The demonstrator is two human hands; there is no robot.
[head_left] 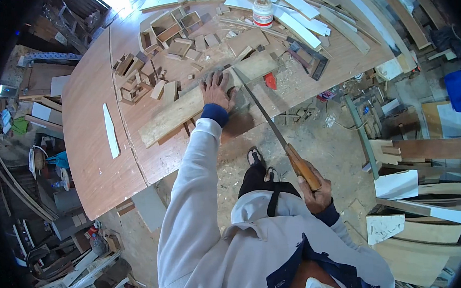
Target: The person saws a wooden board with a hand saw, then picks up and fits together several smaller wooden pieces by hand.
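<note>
Pale shirt (284, 241) fills the bottom middle. Right of center, the right hand (316, 190) curls round the saw (263, 112) (brown handle); the left hand (217, 92), fingers spread, lies on the long board (171, 118), upper middle. Little wooden boxes (168, 32) sit upper left.

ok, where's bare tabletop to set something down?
Bare: brown wooden tabletop left of the narrow white strip, and between the strip's near end and the edge. Crowded: beyond the long pale wooden board, with small wooden box frames, offcuts, a white jar.
</note>
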